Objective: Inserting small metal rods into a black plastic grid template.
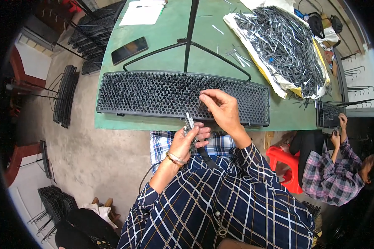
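A long black rack (247,101), pierced with rows of round holes, lies along the near edge of the green table. Its left and middle holes look filled with dark pieces, while the right part shows open holes. My right hand (225,111) is over the rack's middle, thumb and forefinger pinching one thin dark strip (200,103) with its lower end at the holes. Just in front of the rack, my left hand (181,144) is closed around a small bundle of thin grey strips (188,120) whose tips point up.
A white-and-yellow sack (259,68) lies spread at the right, heaped with dark strips (278,41). On the table (170,25) rest a phone (129,50) and paper (141,14). A thin black frame (191,31) rises behind the rack. At right, another person sits near a red stool (293,178).
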